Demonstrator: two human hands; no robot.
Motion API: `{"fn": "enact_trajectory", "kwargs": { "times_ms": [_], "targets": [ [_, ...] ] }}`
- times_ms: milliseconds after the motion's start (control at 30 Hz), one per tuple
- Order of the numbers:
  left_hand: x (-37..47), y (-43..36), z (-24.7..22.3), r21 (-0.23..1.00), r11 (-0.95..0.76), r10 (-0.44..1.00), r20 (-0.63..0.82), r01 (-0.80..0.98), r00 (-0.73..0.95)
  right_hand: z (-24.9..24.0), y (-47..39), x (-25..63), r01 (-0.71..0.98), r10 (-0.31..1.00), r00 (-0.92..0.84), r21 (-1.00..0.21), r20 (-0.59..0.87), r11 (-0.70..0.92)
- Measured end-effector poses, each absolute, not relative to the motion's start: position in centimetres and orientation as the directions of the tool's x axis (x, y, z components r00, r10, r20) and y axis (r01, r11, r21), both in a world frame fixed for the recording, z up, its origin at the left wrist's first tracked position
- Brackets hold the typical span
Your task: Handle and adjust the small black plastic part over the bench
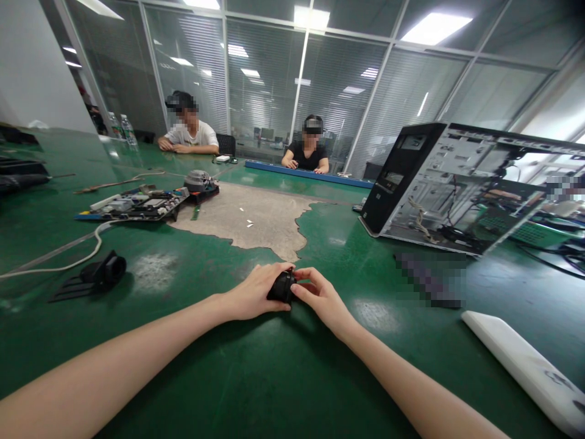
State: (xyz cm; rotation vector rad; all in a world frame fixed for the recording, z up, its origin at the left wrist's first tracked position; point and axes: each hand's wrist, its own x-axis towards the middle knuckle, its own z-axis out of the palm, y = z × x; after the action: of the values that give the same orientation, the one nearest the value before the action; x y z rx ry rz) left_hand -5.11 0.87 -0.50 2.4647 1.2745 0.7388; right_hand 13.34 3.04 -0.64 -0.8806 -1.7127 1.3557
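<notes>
Between my two hands is a small round black plastic part [282,286], just above or on the green table. Its exact kind does not show. My left hand [259,291] wraps round it from the left, thumb below and fingers over the top. From the right, my right hand [317,294] pinches its edge with thumb and fingertips. Farther left on the table lies another black plastic part [104,274] with a round opening and flat prongs.
An opened computer case [411,183] stands at right, beside a green basket [525,228]. A white bar [521,366] lies front right. Back left are a circuit board [137,204] and a fan-like cooler [201,182], near a bare patch [256,213]. Two people sit across the table.
</notes>
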Motion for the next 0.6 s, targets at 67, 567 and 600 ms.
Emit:
{"fn": "enact_trajectory", "kwargs": {
  "times_ms": [67, 567, 600],
  "targets": [
    [-5.13, 0.84, -0.58, 0.451, -0.576, 0.817, 0.32, 0.681, 0.479, -0.67, 2.96, 13.39, 0.032, 0.854, -0.5, -0.982, 0.147, 0.188],
    [-5.08, 0.86, -0.45, 0.463, -0.581, 0.813, 0.314, 0.669, 0.49, -0.74, 2.82, 13.09, 0.031, 0.873, -0.457, -0.978, 0.17, 0.207],
    [-5.09, 0.84, -0.46, 0.463, -0.581, 0.813, 0.316, 0.669, 0.489, -0.8, 2.82, 13.14, 0.026, 0.866, -0.471, -0.979, 0.166, 0.202]
  ]
}}
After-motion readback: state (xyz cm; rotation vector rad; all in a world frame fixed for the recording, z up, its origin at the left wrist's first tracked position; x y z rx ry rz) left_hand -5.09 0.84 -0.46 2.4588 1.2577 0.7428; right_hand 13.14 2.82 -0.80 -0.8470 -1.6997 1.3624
